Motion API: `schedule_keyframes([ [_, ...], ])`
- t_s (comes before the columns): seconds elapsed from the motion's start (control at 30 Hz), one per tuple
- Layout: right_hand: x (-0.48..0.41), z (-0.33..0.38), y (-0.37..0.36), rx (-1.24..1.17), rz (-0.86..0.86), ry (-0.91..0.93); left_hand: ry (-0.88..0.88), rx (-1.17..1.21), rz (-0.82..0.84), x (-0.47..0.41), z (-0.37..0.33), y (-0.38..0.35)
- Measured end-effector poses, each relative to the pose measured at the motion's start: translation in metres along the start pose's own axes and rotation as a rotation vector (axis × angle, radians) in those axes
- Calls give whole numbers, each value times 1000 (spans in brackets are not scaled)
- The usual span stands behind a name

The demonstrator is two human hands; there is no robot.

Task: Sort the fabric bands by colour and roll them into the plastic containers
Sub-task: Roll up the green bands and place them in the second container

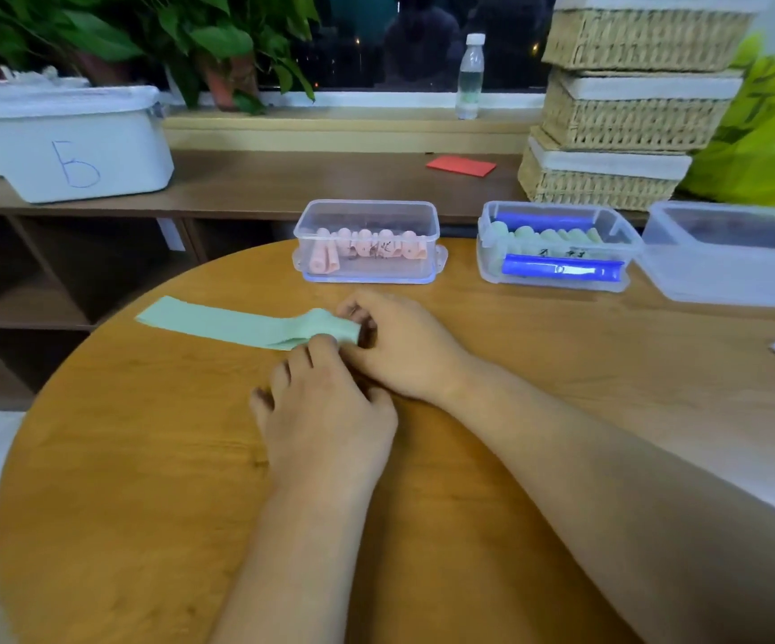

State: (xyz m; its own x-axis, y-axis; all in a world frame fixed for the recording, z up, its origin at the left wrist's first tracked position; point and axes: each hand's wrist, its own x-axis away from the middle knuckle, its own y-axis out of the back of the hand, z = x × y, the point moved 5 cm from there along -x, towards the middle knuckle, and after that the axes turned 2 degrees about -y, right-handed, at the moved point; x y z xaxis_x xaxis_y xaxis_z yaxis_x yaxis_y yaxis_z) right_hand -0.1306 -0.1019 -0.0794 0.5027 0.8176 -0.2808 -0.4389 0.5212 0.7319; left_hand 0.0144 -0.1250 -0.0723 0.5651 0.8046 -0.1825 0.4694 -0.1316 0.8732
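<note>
- We see soft, even indoor light on the bench [144,457]; shadows are faint.
- The window [399,39] is dark, with reflections.
- Edges bow outward; we find everything slightly soft.

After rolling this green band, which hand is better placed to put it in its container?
Probably the right hand: its fingers hold the rolled end of the green band, and the container with green rolls stands to the right. The left hand would cross over.
</note>
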Motion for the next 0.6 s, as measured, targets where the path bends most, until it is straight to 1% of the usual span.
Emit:
schedule_keyframes([
  [0.13, 47, -22, 37, -190, -81, -101, -124, 80, -22, 6, -19, -1],
  [0.3, 120, -49, 79, -496, -148, -242, -324, 102, -12, 20, -43, -2],
  [0.43, 166, -62, 111, -608, -195, -311, -478, 88, 98, 34, -60, -21],
  [0.5, 174, -71, 125, -672, -262, -364, -519, 95, 122, 40, -69, -23],
  [0.6, 176, -83, 140, -778, -327, -497, -470, 179, 160, 44, -75, -18],
])
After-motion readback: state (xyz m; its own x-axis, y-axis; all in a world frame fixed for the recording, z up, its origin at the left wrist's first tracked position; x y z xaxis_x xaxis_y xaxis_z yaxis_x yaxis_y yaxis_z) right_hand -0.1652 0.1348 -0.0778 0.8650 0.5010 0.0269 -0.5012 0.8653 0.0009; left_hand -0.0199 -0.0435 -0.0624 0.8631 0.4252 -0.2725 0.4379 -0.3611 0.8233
